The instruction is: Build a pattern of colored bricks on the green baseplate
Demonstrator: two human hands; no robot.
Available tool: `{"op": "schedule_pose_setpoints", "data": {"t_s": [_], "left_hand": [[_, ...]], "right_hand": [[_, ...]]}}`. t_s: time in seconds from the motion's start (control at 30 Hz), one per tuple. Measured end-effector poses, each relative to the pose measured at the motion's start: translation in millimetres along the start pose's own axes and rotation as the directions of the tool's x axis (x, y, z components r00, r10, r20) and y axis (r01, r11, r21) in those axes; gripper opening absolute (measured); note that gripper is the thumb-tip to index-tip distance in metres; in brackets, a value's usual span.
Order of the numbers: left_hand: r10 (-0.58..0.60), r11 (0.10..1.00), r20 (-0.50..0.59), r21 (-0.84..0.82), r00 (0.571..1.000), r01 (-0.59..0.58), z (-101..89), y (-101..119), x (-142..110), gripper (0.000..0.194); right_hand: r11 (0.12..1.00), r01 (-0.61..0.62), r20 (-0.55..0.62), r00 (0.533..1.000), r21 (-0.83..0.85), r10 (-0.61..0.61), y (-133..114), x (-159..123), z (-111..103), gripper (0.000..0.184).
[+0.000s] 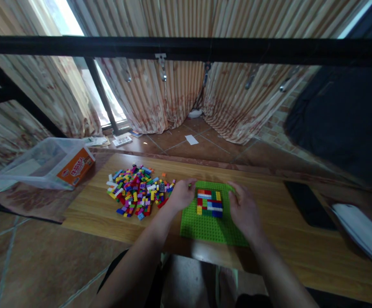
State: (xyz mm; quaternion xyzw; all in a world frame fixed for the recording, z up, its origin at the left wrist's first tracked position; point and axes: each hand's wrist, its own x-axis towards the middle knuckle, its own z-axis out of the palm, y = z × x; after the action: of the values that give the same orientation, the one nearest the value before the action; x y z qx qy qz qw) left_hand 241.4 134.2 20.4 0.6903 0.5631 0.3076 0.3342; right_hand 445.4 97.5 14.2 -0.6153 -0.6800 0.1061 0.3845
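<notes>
A green baseplate (205,229) lies on the wooden table (269,256) in front of me. A small flat patch of coloured bricks (209,202) is built on its far half. My left hand (182,194) rests at the plate's far left corner, fingers curled and pinching a small yellowish brick (190,185). My right hand (244,210) lies on the plate's right edge, fingers bent down over the rim, holding the plate. A loose pile of coloured bricks (138,191) is spread on the table just left of my left hand.
A clear plastic box (41,164) with an orange label lies tipped at the table's far left. A dark flat object (308,204) and white papers (362,233) sit at the right. A black metal rail (186,49) crosses above, with curtains behind.
</notes>
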Motion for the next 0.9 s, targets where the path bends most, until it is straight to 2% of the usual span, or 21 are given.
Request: {"op": "schedule_pose_setpoints", "data": {"t_s": [0.07,0.13,0.23,0.37,0.43,0.5,0.57,0.63,0.7,0.9], "left_hand": [[-0.017,1.000,-0.050,0.004,0.999,0.017,-4.2,-2,3,0.037],[-0.027,1.000,-0.102,-0.012,0.994,0.026,-7.2,-4,5,0.035],[-0.023,0.999,-0.154,-0.039,0.988,0.017,-19.2,-5,4,0.032],[-0.034,0.998,-0.224,0.042,0.974,0.045,-62.6,-14,-10,0.031],[-0.116,0.981,-0.326,0.107,0.938,0.159,-89.8,-24,-21,0.032],[-0.205,0.948,-0.371,0.157,0.906,0.278,-112.6,-35,-33,0.033],[-0.272,0.901,-0.394,0.215,0.878,0.376,-127.0,-44,-42,0.033],[-0.309,0.860,-0.392,0.274,0.866,0.431,-132.3,-50,-48,0.033],[-0.319,0.840,-0.365,0.319,0.875,0.439,-130.4,-51,-49,0.035],[-0.247,0.836,-0.246,0.434,0.937,0.335,-110.6,-47,-42,0.040]], "right_hand": [[1.000,0.003,0.033,0.999,0.017,-0.003,2,2,-6,0.040],[0.998,0.051,0.160,0.985,0.047,-0.058,1,1,-6,0.050],[0.992,0.116,0.363,0.923,0.051,-0.126,-2,-4,-1,0.068],[0.985,0.170,0.470,0.871,-0.013,-0.144,-1,-8,8,0.068],[0.981,0.195,0.490,0.857,-0.020,-0.160,3,-8,10,0.065],[0.975,0.220,0.492,0.852,-0.021,-0.181,7,-8,12,0.064],[0.972,0.234,0.472,0.861,-0.031,-0.192,10,-8,14,0.061],[0.969,0.243,0.455,0.868,-0.037,-0.200,11,-9,17,0.059],[0.967,0.251,0.446,0.869,-0.028,-0.213,11,-10,20,0.058],[0.964,0.263,0.442,0.869,-0.032,-0.222,12,-11,25,0.054]]}}
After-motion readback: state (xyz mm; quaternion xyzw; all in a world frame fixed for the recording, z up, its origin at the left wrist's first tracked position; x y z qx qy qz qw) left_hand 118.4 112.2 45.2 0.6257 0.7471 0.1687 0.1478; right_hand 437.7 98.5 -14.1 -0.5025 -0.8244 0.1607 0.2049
